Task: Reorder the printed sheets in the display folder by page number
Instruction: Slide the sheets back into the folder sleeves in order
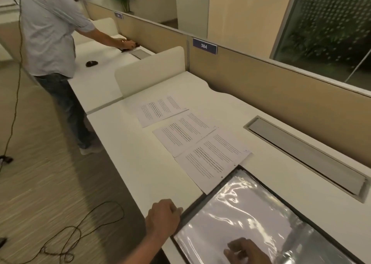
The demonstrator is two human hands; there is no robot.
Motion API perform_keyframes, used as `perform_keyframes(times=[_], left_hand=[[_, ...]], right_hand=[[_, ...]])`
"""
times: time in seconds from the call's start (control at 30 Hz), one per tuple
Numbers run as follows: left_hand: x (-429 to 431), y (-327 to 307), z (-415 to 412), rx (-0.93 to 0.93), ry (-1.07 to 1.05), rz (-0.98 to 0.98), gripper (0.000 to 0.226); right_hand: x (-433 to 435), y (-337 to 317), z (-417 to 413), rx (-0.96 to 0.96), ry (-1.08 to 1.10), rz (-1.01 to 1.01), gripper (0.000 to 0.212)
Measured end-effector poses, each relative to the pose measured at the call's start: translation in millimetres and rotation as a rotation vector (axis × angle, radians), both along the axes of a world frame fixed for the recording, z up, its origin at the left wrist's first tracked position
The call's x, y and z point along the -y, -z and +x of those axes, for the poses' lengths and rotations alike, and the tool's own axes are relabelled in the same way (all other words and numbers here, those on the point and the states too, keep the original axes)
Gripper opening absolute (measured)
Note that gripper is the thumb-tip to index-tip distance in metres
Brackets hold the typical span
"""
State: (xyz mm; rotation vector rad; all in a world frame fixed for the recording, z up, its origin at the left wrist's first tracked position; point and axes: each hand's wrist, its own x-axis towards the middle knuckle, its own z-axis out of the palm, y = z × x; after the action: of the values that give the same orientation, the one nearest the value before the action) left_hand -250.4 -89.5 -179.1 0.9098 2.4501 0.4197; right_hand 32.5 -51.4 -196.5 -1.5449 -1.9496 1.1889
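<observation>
The display folder lies open at the near right of the white desk, a shiny clear sleeve with a white sheet on top. My left hand rests at the folder's left edge, fingers curled onto its dark border. My right hand lies on the sleeve near the bottom edge of the view, fingers lightly bent on the plastic. Three printed sheets lie in a row beyond the folder: the nearest, the middle and the farthest.
A metal cable hatch is set in the desk at right, by the beige partition. A white divider stands behind the sheets. A person stands at the adjacent desk, left. Cables lie on the floor.
</observation>
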Motion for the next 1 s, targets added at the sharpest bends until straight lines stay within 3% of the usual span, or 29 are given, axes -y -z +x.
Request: perform_keyframes(times=[0.07,0.13,0.17,0.27,0.33,0.83,1.0], left_hand=[[-6.8,-0.2,-29.6,0.184,0.019,0.063,0.034],[-12.5,-0.5,-60.8,0.236,0.104,0.084,0.033],[-14.7,-1.8,-76.1,0.217,0.151,0.081,0.032],[-18.8,-7.1,-122.2,0.143,0.261,0.066,0.030],[-21.0,-13.0,-152.1,0.127,0.287,0.065,0.029],[-93.3,-45.2,-279.3,0.010,0.285,0.111,0.028],[-130.5,-51.7,-324.7,-0.045,0.300,0.090,0.027]], right_hand=[[-1.2,-17.0,-27.1,0.019,-0.188,-0.193,0.037],[-0.3,-2.8,-43.1,0.001,-0.274,-0.194,0.059],[-2.9,2.7,-56.1,0.004,-0.334,-0.250,0.058],[-26.1,-37.0,-121.4,0.188,-0.174,-0.138,0.020],[-22.7,-50.6,-153.2,0.244,-0.186,-0.093,0.015],[-152.5,-55.8,-301.0,0.306,-0.295,0.069,0.038],[-190.5,-55.6,-355.4,0.310,-0.271,0.004,0.038]])
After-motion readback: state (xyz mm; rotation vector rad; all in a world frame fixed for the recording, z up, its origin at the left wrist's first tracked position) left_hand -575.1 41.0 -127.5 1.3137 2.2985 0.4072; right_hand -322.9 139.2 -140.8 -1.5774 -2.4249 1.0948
